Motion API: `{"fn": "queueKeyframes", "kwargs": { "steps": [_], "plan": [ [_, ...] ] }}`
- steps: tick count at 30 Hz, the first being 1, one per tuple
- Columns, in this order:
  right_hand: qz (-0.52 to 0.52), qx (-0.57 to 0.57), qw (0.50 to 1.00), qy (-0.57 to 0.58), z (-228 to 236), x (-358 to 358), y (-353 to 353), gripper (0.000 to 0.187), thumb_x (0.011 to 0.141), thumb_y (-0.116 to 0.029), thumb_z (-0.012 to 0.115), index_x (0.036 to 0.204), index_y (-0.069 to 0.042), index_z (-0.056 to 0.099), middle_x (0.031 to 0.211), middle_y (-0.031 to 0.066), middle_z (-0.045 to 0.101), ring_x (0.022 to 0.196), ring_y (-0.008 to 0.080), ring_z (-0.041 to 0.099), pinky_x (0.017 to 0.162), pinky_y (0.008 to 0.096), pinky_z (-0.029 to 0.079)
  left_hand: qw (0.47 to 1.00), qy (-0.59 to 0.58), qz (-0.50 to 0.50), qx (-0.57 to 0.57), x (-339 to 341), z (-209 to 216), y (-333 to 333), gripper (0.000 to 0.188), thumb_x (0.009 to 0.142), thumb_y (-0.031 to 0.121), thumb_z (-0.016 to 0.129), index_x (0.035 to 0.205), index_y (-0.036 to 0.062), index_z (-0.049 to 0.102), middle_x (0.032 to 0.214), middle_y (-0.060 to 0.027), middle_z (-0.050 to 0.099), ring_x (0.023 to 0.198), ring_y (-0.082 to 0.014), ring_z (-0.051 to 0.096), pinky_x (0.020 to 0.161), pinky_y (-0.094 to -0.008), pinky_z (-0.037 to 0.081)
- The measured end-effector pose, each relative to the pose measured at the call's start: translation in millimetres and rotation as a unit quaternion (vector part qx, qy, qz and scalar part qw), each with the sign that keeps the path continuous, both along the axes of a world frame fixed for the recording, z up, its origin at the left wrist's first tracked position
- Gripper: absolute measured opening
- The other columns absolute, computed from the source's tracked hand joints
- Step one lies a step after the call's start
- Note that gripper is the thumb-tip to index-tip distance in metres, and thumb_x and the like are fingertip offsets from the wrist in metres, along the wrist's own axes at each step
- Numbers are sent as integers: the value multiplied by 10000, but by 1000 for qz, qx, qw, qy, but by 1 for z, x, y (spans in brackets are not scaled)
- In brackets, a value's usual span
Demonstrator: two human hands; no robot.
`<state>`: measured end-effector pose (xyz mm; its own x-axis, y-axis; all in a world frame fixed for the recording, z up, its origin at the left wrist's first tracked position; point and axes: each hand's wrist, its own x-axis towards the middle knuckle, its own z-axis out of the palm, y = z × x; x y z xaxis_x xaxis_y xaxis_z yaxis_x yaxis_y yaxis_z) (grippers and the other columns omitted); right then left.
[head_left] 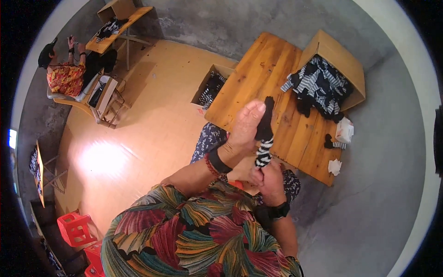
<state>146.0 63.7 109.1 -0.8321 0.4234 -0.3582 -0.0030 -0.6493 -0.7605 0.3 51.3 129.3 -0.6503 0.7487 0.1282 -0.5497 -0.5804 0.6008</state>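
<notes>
Sock held stretched between both hands, centre of frame.

My right hand point(267, 177), lower centre, is closed on the striped cuff of the sock point(264, 134); my left hand point(244, 127), just above, lies flat along its black foot, fingers extended, not clamping. The step in hand, as I judge it, is smoothing the sock. The next move calls for a firm cuff grip. Beyond, the table point(258, 74) carries a box point(344, 55) of striped socks at upper right; a second box point(207, 78) sits left of it.
</notes>
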Motion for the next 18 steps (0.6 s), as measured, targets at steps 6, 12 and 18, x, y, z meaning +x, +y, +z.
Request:
{"fn": "queueKeyframes", "kwargs": {
  "steps": [6,12,18],
  "plan": [
    [-22,82,994,-65,5,27,21,229,868,-247,507,776,-38,526,545,-42,398,450,39,324,409,184,230,972,231,-26,-33,-41,20,-7,446,833,413,494,989,-3,534,759,-27,560,769,-133,530,743,-268,408],
    [-25,174,981,-86,5,31,24,245,868,-252,509,764,-33,542,565,-46,408,470,35,329,428,183,238,971,220,-84,-50,-32,11,-2,306,854,344,487,820,41,512,686,-36,529,639,-103,479,595,-224,385],
    [-65,94,990,-89,-16,19,3,239,876,-252,497,788,-33,534,564,-39,420,446,39,331,412,185,243,989,97,83,-77,6,9,11,273,898,287,433,749,64,483,603,-2,476,535,-66,410,492,-192,324]
  ]
}}
